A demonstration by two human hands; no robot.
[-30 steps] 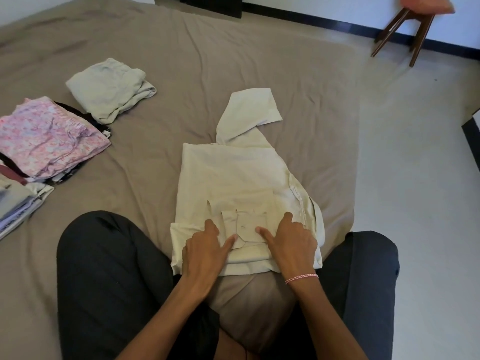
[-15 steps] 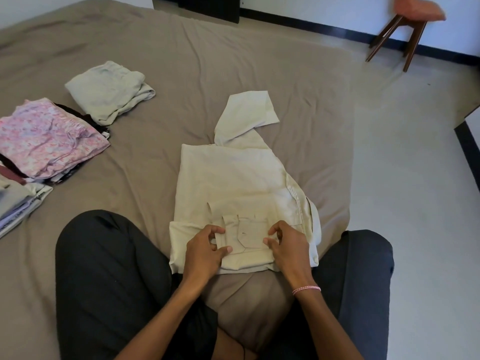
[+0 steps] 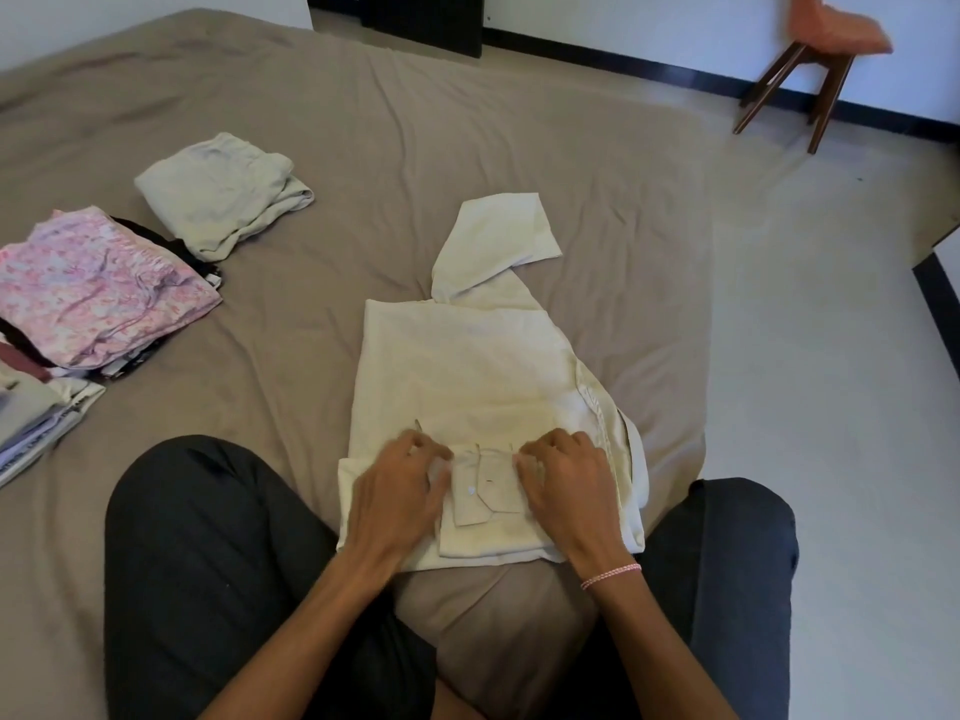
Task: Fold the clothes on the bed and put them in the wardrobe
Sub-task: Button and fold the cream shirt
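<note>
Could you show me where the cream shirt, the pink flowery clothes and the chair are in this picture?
cream shirt point(image 3: 467, 366): head view, on its flat middle panel.
pink flowery clothes point(image 3: 98, 293): head view, on the top folded face.
chair point(image 3: 836, 31): head view, on its orange seat.

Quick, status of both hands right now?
Left hand: curled, pinching the cream shirt at its collar.
Right hand: curled, pinching the cream shirt too.

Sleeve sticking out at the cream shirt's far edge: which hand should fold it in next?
Probably the right hand. The sleeve has its loose cuff end toward the right, nearer that hand than the left hand.
</note>
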